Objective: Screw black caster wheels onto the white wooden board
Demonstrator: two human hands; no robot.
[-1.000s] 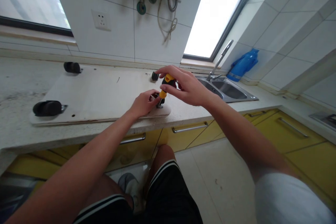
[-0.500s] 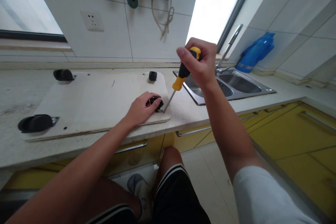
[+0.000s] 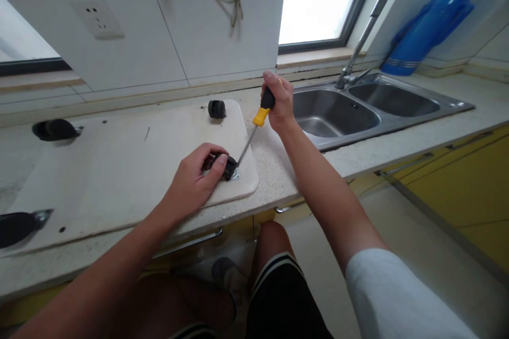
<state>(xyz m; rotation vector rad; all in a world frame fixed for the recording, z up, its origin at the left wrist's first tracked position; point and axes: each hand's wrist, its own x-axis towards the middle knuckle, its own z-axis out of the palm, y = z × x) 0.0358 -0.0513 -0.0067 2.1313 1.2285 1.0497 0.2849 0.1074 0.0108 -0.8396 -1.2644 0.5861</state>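
A white board (image 3: 107, 169) lies flat on the countertop with black caster wheels on its upper face. My left hand (image 3: 194, 177) grips the caster (image 3: 229, 166) at the board's near right corner, thumb and fingers around the wheel. A small metal mounting plate (image 3: 236, 176) shows beside that wheel. In my right hand (image 3: 279, 99) is a screwdriver (image 3: 260, 116) with a yellow and black handle, tilted, its shaft running down to the plate's far edge. Whether the tip sits in a screw is too small to tell.
Another caster (image 3: 217, 109) stands at the far right corner; two more, one of them the far left caster (image 3: 54, 130), are on the left. A double steel sink (image 3: 330, 143) with a tall faucet (image 3: 369, 21) is to the right. A blue thermos-shaped object (image 3: 431, 26) stands behind it.
The view has moved closer and turned. The screwdriver tip has shifted from the plate's near right side to its far side, and my right hand is lower. My left hand still holds the caster.
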